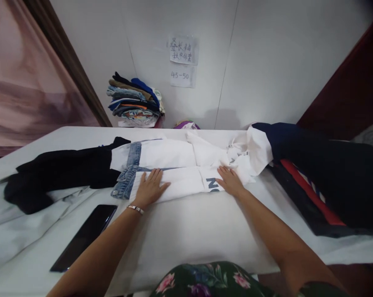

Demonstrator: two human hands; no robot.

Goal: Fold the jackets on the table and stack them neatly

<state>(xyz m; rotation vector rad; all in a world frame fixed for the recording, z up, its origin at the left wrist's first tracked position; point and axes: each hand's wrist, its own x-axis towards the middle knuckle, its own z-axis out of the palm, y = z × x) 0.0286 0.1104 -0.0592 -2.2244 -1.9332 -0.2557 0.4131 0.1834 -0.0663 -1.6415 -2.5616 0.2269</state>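
A white garment with denim parts (180,156) lies across the table in front of me, its near part folded over in a long strip with dark printed letters toward the right. My left hand (149,189) rests flat on the strip's left end, fingers spread, beside the blue denim edge (124,183). Flat on the strip's right part lies my right hand (231,180), just right of the letters. Beyond it, a white hood-like bunch of cloth (258,150) is crumpled at the garment's right end. Neither hand grips anything.
A black garment (72,167) lies at the left, and a dark tablet-like slab (86,237) in front of it. Dark and red folded clothes (329,177) are piled at the right. A stack of folded clothes (135,101) stands behind the table (72,134), near the wall with handwritten papers (183,49).
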